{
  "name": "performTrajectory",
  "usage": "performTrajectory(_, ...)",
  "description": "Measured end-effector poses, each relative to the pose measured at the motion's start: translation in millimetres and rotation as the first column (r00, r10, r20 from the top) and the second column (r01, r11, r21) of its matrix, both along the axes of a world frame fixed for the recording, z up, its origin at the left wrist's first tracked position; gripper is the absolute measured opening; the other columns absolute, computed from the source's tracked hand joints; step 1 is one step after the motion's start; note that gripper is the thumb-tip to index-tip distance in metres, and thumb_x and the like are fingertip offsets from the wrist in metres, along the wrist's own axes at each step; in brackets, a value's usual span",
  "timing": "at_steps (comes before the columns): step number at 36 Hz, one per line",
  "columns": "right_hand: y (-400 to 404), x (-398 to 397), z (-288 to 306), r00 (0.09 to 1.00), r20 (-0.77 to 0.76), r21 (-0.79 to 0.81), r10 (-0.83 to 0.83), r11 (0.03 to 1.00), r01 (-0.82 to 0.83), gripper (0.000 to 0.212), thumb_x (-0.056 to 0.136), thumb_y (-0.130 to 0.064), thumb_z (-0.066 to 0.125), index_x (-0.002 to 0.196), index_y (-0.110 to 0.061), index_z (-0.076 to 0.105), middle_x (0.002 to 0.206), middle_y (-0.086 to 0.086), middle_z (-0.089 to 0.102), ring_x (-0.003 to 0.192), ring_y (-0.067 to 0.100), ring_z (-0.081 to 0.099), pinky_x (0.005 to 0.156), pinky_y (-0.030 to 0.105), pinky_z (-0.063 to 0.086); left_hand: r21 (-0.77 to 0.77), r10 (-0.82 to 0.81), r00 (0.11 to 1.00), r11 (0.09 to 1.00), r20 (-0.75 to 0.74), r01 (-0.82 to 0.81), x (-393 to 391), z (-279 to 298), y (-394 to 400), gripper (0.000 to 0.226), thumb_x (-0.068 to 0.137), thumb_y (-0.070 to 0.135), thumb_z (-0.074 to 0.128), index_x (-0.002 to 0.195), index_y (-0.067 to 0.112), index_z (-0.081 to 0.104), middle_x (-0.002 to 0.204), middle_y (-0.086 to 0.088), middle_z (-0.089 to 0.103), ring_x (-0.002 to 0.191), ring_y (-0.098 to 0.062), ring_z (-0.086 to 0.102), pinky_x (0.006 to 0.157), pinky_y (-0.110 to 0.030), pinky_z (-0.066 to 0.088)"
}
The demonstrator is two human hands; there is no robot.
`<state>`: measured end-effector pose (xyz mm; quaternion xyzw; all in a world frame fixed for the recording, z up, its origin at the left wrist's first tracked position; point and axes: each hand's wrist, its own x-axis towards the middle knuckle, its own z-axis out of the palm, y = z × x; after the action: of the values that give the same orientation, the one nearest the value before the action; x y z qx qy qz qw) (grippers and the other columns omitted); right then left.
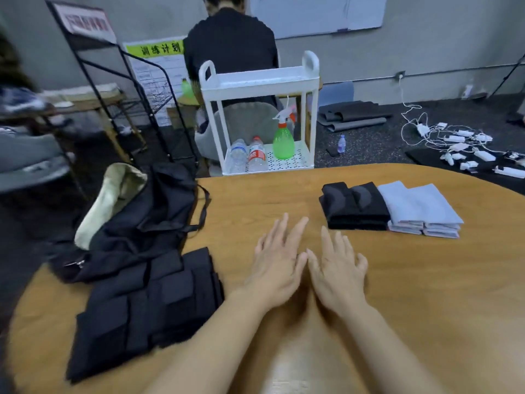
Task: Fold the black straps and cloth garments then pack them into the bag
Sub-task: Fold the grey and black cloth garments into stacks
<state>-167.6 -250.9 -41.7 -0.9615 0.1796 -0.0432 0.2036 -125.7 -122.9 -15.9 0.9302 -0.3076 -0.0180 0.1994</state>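
While both hands lie flat on the desk (369,280) with nothing in them, the left hand (277,268) and the right hand (338,271) sit side by side near the middle, fingers (295,228) straight and slightly spread, their inner edges almost touching. The black straps (147,305) lie in an overlapping pile at the near left of the desk, just beside the left forearm; they look like flat padded bands, probably limp along their length but thicker at the panels, so each is best taken at one end and doubled over. The black bag (147,211) slumps at the far left edge with its pale lining (110,200) exposed; it appears soft and unsupported, so the mouth will likely need one hand to keep it open. A folded black cloth stack (355,206) and a folded light blue cloth stack (420,209) sit touching each other at the far right. These look light and loose, and should be lifted from underneath with both hands to keep the folds. The number of straps in the pile cannot be counted, any fasteners on them are not discernible, the bag's interior is hidden, and its lower part falls below the desk edge.
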Motion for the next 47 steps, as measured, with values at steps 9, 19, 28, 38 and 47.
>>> performTrajectory(9,106.2,-8.5,11.4,0.971,0.044,0.020,0.236,0.971,-0.237,0.066,0.101,-0.054,0.021,0.156,-0.023,0.002,0.163,0.009,0.008,0.150,0.020,0.005,0.115,0.045,0.009,-0.042,0.217,0.975,0.976,0.049,-0.215,-34.4,8.8,117.5,0.057,0.106,0.037,0.027,0.155,0.035,-0.002,0.164,0.001,-0.006,0.150,-0.012,-0.008,0.121,-0.038,-0.002)
performTrajectory(19,187.7,-21.1,6.4,0.903,0.013,-0.010,0.430,0.903,-0.430,0.071,0.101,-0.051,0.030,0.155,-0.026,-0.009,0.163,0.014,-0.002,0.150,0.024,0.003,0.115,0.047,0.009,0.050,0.646,0.752,0.753,0.128,-0.656,-55.5,-13.9,227.7,0.075,0.099,0.043,0.044,0.155,0.033,-0.005,0.164,0.000,0.000,0.150,-0.019,-0.004,0.117,-0.054,0.005)
performTrajectory(28,208.5,-22.7,-7.5,0.866,-0.135,-0.070,0.482,0.867,-0.494,0.059,0.102,-0.054,0.018,0.154,-0.038,-0.005,0.162,0.009,-0.014,0.149,0.029,-0.008,0.117,0.052,0.006,0.051,0.740,0.671,0.673,-0.056,-0.738,-65.8,-36.0,258.5,0.083,0.091,0.067,0.041,0.152,0.041,-0.009,0.163,-0.003,-0.013,0.150,-0.027,-0.007,0.113,-0.060,0.018)
performTrajectory(38,205.6,-33.9,-9.3,0.868,-0.150,-0.026,0.473,0.876,-0.482,0.060,0.102,-0.053,0.020,0.154,-0.038,-0.006,0.162,0.005,-0.015,0.150,0.028,-0.008,0.117,0.048,0.013,0.048,0.744,0.666,0.668,-0.059,-0.743,-75.4,-41.0,248.6,0.081,0.092,0.066,0.040,0.153,0.040,-0.008,0.164,-0.005,-0.006,0.149,-0.029,0.005,0.112,-0.052,0.026)
performTrajectory(47,173.6,-49.1,-6.7,0.893,-0.125,0.043,0.432,0.902,-0.430,0.059,0.102,-0.051,0.025,0.154,-0.041,-0.001,0.163,0.001,-0.014,0.150,0.024,-0.008,0.116,0.050,0.014,0.075,0.715,0.696,0.699,-0.056,-0.712,-89.7,-38.8,212.5,0.076,0.094,0.064,0.038,0.154,0.038,-0.002,0.163,-0.008,-0.007,0.149,-0.031,0.003,0.112,-0.052,0.026)
